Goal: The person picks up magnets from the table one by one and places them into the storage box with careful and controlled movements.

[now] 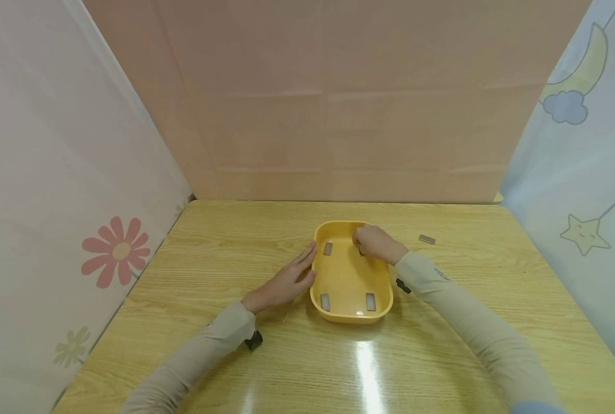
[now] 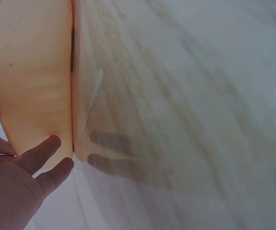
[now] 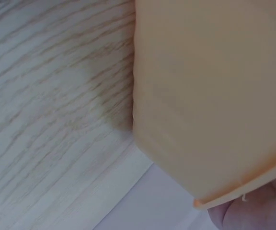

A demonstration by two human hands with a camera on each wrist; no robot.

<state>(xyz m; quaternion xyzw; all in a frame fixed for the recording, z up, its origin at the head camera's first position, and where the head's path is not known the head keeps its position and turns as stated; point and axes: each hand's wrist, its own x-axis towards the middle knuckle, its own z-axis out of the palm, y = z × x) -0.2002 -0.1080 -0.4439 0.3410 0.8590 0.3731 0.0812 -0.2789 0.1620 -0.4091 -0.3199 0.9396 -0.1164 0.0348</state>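
Note:
A yellow plastic basin (image 1: 346,276) lies on the wooden table, with small flat rectangular pieces in its corners. My left hand (image 1: 289,282) rests its extended fingers against the basin's left side; in the left wrist view, the fingertips (image 2: 55,141) touch the outer wall. My right hand (image 1: 374,242) reaches over the right rim into the far right corner, fingers bent downward. Part of a rectangular piece (image 1: 361,251) shows beside those fingers; whether they pinch it is hidden. Near the front wall lie a left piece (image 1: 325,302) and a right piece (image 1: 370,302).
Another small rectangular piece (image 1: 427,239) lies on the table (image 1: 468,270) to the right of the basin. A tan sheet (image 1: 338,115) hangs behind the table, and printed white sheets stand at both sides. Dark wrist devices show under both cuffs.

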